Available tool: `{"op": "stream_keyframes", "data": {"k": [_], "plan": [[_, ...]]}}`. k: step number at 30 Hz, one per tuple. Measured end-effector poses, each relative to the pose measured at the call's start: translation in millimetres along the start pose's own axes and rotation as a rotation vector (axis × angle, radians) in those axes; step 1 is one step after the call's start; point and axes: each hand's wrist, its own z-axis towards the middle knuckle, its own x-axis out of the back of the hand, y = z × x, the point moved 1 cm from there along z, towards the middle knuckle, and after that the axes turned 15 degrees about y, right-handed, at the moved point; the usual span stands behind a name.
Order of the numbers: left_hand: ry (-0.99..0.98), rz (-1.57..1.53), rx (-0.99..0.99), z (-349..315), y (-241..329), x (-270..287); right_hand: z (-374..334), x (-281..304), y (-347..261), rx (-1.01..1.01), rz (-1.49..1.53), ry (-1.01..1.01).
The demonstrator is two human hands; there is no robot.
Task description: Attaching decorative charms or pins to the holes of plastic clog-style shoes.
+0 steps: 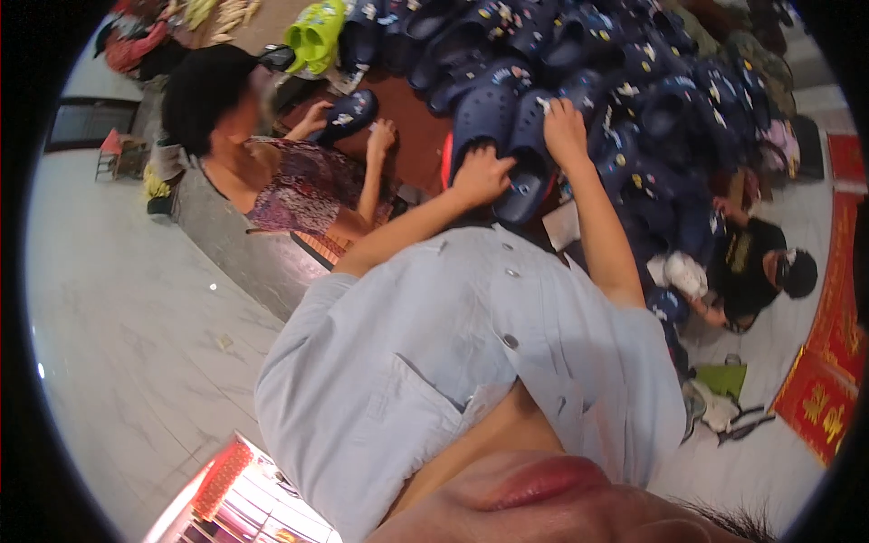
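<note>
A pair of navy foam clogs lies in front of me: the left clog (480, 116) and the right clog (529, 136), side by side with their heels toward me. My left hand (482, 176) grips the heel area between them, its fingers curled at the left clog's opening. Over the upper part of the right clog, my right hand (566, 131) is closed with its fingertips pressed together, beside a small white piece (546, 103) on the clog. Whether that piece is in my fingers I cannot tell.
A large pile of navy clogs (665, 118) with small charms spreads behind and to the right. Lime-green clogs (315, 36) lie at the back left. At my left, a co-worker (299, 181) handles a navy clog (351, 113); another person (756, 267) sits at the right.
</note>
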Motion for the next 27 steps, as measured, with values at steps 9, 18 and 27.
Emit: {"op": "stream_keyframes", "data": {"k": [9, 18, 27], "plan": [[0.032, -0.103, 0.006, -9, 3, -9, 24, 5, 10, -0.127, 0.068, -0.155], [0.118, -0.026, -0.059, -8, 6, -5, 38, -5, 6, -0.076, -0.072, -0.159], [0.029, -0.084, -0.084, -4, 4, 5, 16, 0, -27, -0.159, -0.165, -0.094]]}}
